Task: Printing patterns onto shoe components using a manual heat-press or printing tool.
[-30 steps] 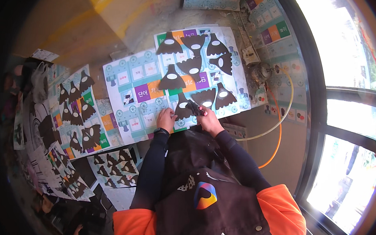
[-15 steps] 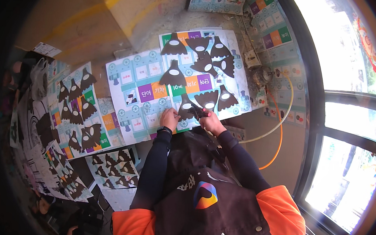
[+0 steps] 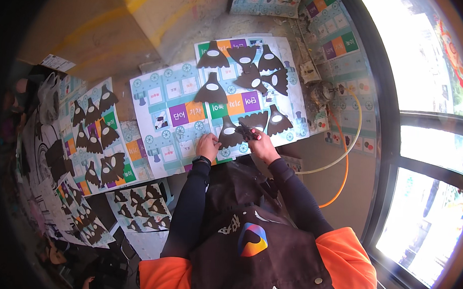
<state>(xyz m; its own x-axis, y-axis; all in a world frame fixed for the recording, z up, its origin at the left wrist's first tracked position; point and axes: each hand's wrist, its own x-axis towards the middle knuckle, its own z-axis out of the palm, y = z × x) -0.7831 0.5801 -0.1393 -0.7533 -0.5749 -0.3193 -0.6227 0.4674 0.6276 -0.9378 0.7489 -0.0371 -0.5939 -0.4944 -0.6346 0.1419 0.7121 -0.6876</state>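
In my right hand (image 3: 263,147) is a small dark spray-gun-like tool (image 3: 248,132) with red parts. Its front end is over the gap between a black fan-shaped cutout (image 3: 229,131) and the neighbouring black cutout (image 3: 258,120), partly covering the latter. The fingers of my left hand (image 3: 207,146) are bent together at the lower left corner of the first cutout; the exact grip is too small to make out. Each cutout bears a white oval. Beneath them lie printed sheets (image 3: 148,111) in pale blue, purple, orange and green.
More black cutouts (image 3: 211,89) lie farther up the sheets. Other cutouts (image 3: 107,132) cover sheets at the left, with a lower batch (image 3: 142,207) beside my left arm. Yellow (image 3: 358,133) and orange hoses (image 3: 342,184) hang at the right, near the window (image 3: 422,217). A cardboard box (image 3: 92,32) stands behind.
My right hand and the tool have shifted slightly, the tool's front end moving up and right toward the neighbouring cutout. My left hand stays at the same corner.
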